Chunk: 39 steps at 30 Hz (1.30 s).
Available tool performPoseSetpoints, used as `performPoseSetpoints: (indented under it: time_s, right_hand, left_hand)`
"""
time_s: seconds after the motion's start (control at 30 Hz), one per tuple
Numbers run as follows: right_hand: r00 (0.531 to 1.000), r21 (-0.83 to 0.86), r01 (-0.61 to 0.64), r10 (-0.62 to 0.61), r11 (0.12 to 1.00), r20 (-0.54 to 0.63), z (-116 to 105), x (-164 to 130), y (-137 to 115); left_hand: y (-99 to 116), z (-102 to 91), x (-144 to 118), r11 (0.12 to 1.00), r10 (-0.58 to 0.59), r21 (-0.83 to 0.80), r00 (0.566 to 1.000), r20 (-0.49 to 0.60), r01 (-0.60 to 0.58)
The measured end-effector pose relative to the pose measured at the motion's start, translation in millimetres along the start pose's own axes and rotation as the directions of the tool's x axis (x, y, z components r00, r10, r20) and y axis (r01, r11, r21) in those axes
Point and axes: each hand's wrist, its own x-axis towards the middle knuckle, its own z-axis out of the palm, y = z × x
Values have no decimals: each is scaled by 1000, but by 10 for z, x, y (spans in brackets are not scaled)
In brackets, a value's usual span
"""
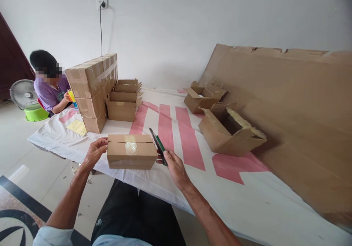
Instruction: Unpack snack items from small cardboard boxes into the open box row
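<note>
A closed cardboard box (pixel 132 152) lies at the near edge of the table, with clear tape across the middle of its top seam. My left hand (pixel 96 150) touches the box's left end, fingers bent against its upper corner. In my right hand (pixel 176 167) is a green and black utility knife (pixel 160 147), its blade extended and pointing up and away from me. Some fingers of that hand reach the right end of the box.
Taped boxes (pixel 95 92) are stacked at the left, beside opened boxes (pixel 122 108). Two more open boxes (pixel 231 132) stand at right before a large cardboard sheet (pixel 297 121). A person (pixel 55 88) sits beyond the left table end, near a fan (pixel 24 94).
</note>
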Motion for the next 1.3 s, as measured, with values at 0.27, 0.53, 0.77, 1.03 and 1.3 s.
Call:
performPoseSetpoints:
  time_s: [0.27, 0.53, 0.77, 1.03, 1.3]
  right_hand:
    - [1000, -52, 7, -6, 999, 9, -15, 23, -93]
    - [993, -223, 120, -117, 967, 29, -78, 152, -432]
    - [941, -422, 250, -116, 872, 317, 16, 409, -1058]
    - [832, -493, 394, -74, 775, 549, 268, 709, -1377]
    - [799, -552, 422, -8, 719, 601, 254, 839, -1443]
  left_hand:
    - [-17, -41, 45, 994, 17, 104, 1000, 16, -18]
    - [-68, 53, 139, 997, 27, 73, 997, -78, -22]
    - [53, 82, 75, 999, 31, 34, 998, -52, -30]
    - [-1, 53, 73, 993, 89, 84, 996, -3, -88]
    - [-134, 14, 128, 978, 147, 151, 989, 4, -145]
